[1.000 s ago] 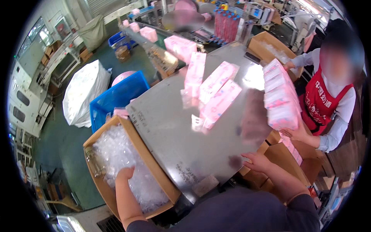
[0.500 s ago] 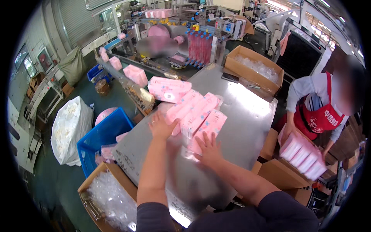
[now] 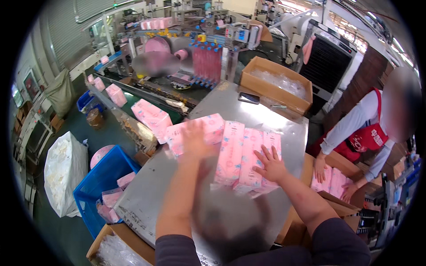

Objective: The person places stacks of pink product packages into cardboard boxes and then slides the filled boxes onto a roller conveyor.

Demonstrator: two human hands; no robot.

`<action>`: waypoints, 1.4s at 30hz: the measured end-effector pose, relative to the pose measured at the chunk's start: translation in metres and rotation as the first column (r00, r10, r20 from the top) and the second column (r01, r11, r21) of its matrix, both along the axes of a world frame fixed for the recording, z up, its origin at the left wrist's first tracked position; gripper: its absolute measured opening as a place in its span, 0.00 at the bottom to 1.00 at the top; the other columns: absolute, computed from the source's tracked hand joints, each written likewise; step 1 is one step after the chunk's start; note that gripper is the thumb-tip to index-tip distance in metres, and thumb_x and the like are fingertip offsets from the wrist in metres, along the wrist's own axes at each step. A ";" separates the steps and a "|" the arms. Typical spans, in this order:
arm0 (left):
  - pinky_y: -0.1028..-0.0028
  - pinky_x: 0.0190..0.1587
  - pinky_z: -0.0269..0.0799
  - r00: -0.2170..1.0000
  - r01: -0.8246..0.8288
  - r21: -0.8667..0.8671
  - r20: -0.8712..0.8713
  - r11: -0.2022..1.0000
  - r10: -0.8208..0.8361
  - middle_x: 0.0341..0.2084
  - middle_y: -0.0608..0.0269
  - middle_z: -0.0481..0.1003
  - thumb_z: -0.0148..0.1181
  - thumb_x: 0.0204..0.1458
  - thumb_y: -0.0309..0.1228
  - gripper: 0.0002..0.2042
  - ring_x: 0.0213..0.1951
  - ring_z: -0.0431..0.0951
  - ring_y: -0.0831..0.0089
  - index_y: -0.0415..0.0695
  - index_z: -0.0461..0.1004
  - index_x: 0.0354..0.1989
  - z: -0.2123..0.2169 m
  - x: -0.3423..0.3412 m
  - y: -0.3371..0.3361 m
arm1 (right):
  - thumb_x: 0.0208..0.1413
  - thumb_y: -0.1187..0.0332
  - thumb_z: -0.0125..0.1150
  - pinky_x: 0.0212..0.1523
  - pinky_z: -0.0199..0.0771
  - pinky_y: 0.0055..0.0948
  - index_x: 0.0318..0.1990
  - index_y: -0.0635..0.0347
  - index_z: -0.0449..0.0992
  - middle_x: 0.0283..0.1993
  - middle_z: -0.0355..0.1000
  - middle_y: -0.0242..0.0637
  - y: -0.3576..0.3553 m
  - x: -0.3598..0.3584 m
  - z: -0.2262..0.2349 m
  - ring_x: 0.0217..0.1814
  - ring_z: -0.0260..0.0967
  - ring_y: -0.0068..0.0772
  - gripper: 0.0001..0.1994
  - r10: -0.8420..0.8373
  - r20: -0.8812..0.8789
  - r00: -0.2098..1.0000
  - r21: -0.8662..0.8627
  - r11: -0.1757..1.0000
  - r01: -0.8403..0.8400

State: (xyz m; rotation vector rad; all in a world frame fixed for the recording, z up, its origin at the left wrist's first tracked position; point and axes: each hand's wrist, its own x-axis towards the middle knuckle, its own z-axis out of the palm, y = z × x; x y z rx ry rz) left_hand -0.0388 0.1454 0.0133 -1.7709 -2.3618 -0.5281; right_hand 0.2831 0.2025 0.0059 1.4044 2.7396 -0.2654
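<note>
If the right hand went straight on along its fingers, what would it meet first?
The right hand would most likely meet the row of pink wrapped packs beneath it; whether it touches them is hard to judge.

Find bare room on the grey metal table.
Grey metal table: bare between blue plastic bin and left forearm, between both forearms, and narrowly right of the pink rectangular packs. Crowded: middle, packs at right hand and blurred left hand.

Smooth metal worktop (image 3: pixel 151 190), glossy across the centre; on it, pink packs (image 3: pixel 230 150) in shiny plastic; upper right, a matt cardboard box (image 3: pixel 275 96); lower left, a smooth plastic bin (image 3: pixel 101 175) (the white sack (image 3: pixel 66 173) beside it looks crinkled)
</note>
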 end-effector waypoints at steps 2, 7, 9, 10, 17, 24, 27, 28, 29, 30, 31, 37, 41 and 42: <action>0.49 0.72 0.34 0.976 -0.160 -0.333 -0.195 0.929 0.098 0.69 0.43 0.55 0.64 0.40 0.62 0.55 0.73 0.46 0.52 0.48 0.45 0.74 0.012 -0.040 0.009 | 0.55 0.30 0.47 0.66 0.48 0.72 0.72 0.23 0.51 0.79 0.38 0.29 -0.001 -0.005 0.001 0.80 0.28 0.55 0.38 0.009 0.014 1.000 0.013 1.000 -0.009; 0.50 0.71 0.43 0.986 -0.036 -0.476 0.127 0.879 0.109 0.57 0.45 0.72 0.60 0.42 0.66 0.52 0.60 0.71 0.54 0.47 0.50 0.72 0.007 -0.028 0.025 | 0.56 0.31 0.45 0.65 0.51 0.71 0.71 0.24 0.52 0.79 0.39 0.24 0.011 -0.007 -0.005 0.80 0.30 0.55 0.36 0.035 -0.010 0.999 0.011 0.999 -0.035; 0.51 0.69 0.47 0.931 -0.013 -0.401 0.329 0.916 0.158 0.59 0.42 0.69 0.59 0.43 0.66 0.50 0.61 0.70 0.51 0.46 0.54 0.71 0.007 -0.021 0.024 | 0.56 0.31 0.44 0.65 0.52 0.71 0.71 0.24 0.52 0.78 0.40 0.22 0.009 -0.007 -0.001 0.80 0.31 0.55 0.36 0.027 0.024 0.999 0.021 0.999 -0.027; 0.52 0.66 0.57 0.994 -0.111 -0.380 -0.045 0.918 0.101 0.66 0.39 0.58 0.54 0.47 0.67 0.44 0.61 0.69 0.50 0.50 0.60 0.69 0.011 -0.025 0.026 | 0.57 0.31 0.44 0.65 0.52 0.71 0.71 0.24 0.52 0.78 0.40 0.22 0.009 -0.006 -0.005 0.80 0.30 0.55 0.36 0.031 0.027 0.999 0.025 0.999 -0.031; 0.53 0.60 0.68 0.878 -0.096 -0.172 0.450 0.981 0.164 0.73 0.44 0.37 0.59 0.47 0.64 0.37 0.60 0.69 0.42 0.60 0.66 0.65 -0.028 -0.069 -0.032 | 0.56 0.34 0.49 0.62 0.55 0.73 0.71 0.25 0.53 0.78 0.42 0.26 0.020 -0.005 -0.012 0.79 0.32 0.58 0.35 0.088 0.001 0.996 0.060 0.994 -0.088; 0.52 0.58 0.69 0.938 0.074 -0.267 0.345 0.961 0.023 0.72 0.40 0.39 0.68 0.45 0.53 0.36 0.57 0.69 0.37 0.56 0.68 0.64 0.003 0.019 -0.145 | 0.54 0.39 0.55 0.60 0.55 0.75 0.71 0.29 0.55 0.75 0.48 0.30 -0.032 0.047 0.000 0.78 0.35 0.60 0.37 0.291 0.000 0.957 0.029 0.956 -0.291; 0.52 0.57 0.70 0.954 0.089 -0.254 0.301 0.963 -0.008 0.70 0.34 0.39 0.70 0.44 0.49 0.35 0.57 0.69 0.33 0.53 0.68 0.63 0.001 0.076 -0.234 | 0.53 0.40 0.59 0.58 0.55 0.77 0.71 0.31 0.56 0.76 0.48 0.31 -0.090 0.103 -0.008 0.78 0.33 0.60 0.37 0.389 -0.038 0.920 -0.020 0.920 -0.390; 0.52 0.58 0.69 0.918 0.086 -0.293 0.394 0.952 0.039 0.70 0.33 0.38 0.70 0.44 0.49 0.36 0.58 0.67 0.33 0.51 0.69 0.62 0.007 0.094 -0.260 | 0.52 0.40 0.60 0.59 0.55 0.76 0.70 0.31 0.57 0.76 0.46 0.33 -0.106 0.121 -0.006 0.78 0.34 0.60 0.38 0.423 -0.016 0.906 -0.038 0.905 -0.423; 0.52 0.58 0.69 0.877 0.078 -0.331 0.472 0.940 0.093 0.70 0.32 0.38 0.71 0.43 0.49 0.36 0.60 0.65 0.32 0.50 0.69 0.62 0.012 0.111 -0.284 | 0.52 0.41 0.61 0.59 0.55 0.76 0.70 0.32 0.57 0.76 0.45 0.34 -0.118 0.131 -0.002 0.78 0.34 0.60 0.38 0.461 -0.005 0.887 -0.050 0.886 -0.461; 0.52 0.58 0.69 0.869 0.053 -0.320 0.481 0.946 0.114 0.70 0.32 0.37 0.71 0.43 0.49 0.37 0.60 0.65 0.32 0.50 0.67 0.63 0.010 0.120 -0.299 | 0.51 0.41 0.62 0.61 0.54 0.73 0.70 0.33 0.57 0.77 0.43 0.38 -0.126 0.134 0.006 0.78 0.34 0.61 0.39 0.413 -0.034 0.910 -0.094 0.905 -0.414; 0.53 0.58 0.69 0.861 0.029 -0.310 0.491 0.950 0.134 0.70 0.32 0.37 0.71 0.44 0.48 0.39 0.60 0.64 0.33 0.49 0.65 0.65 0.008 0.129 -0.310 | 0.50 0.42 0.64 0.63 0.53 0.70 0.70 0.34 0.57 0.77 0.41 0.41 -0.130 0.134 0.014 0.78 0.35 0.62 0.39 0.360 -0.059 0.931 -0.141 0.920 -0.365; 0.57 0.54 0.73 0.612 -0.164 -0.011 0.783 0.986 0.110 0.68 0.39 0.49 0.67 0.53 0.39 0.44 0.58 0.70 0.46 0.45 0.44 0.73 -0.016 0.119 -0.302 | 0.50 0.55 0.69 0.73 0.47 0.47 0.73 0.48 0.49 0.76 0.38 0.56 -0.112 0.138 0.013 0.78 0.39 0.52 0.45 -0.001 -0.509 0.861 -0.191 0.975 -0.112; 0.61 0.52 0.75 -0.217 -0.227 0.051 0.971 0.972 -0.102 0.63 0.46 0.62 0.60 0.59 0.36 0.38 0.57 0.73 0.56 0.44 0.46 0.72 -0.078 0.067 -0.302 | 0.62 0.51 0.55 0.69 0.59 0.41 0.73 0.57 0.50 0.74 0.50 0.47 -0.076 0.180 -0.060 0.73 0.52 0.43 0.37 -0.656 -0.621 0.428 -0.765 0.626 -0.150; 0.63 0.51 0.76 -0.360 -0.243 0.001 0.928 0.970 -0.092 0.62 0.48 0.65 0.59 0.60 0.35 0.36 0.57 0.73 0.58 0.44 0.47 0.72 -0.088 0.060 -0.300 | 0.64 0.49 0.52 0.67 0.62 0.40 0.72 0.57 0.50 0.72 0.54 0.46 -0.080 0.176 -0.065 0.71 0.56 0.42 0.35 -0.855 -0.401 0.330 -0.907 0.322 -0.270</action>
